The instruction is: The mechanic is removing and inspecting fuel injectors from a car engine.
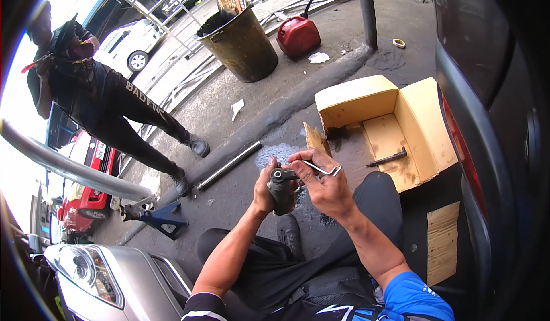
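My left hand point(263, 188) is wrapped round a dark, greasy metal car part point(281, 195), thick and rounded with a ring-shaped end facing up. My right hand point(331, 194) is closed beside it, pinching a thin shiny bent metal rod point(321, 168) that ends in a hook-like bend. The fingers of both hands nearly meet at the top of the part. What the right fingertips press against there is partly hidden. The exact kind of the part cannot be made out. Both hands are held above my bent knees.
An open cardboard box point(378, 100) holds a dark slender metal tool point(388, 157). A steel pipe point(229, 165) and blue jack stand point(166, 220) are on the left, near a silver car front point(132, 275). Beyond are a person point(97, 86), a bin point(243, 46) and a red fuel can point(298, 36).
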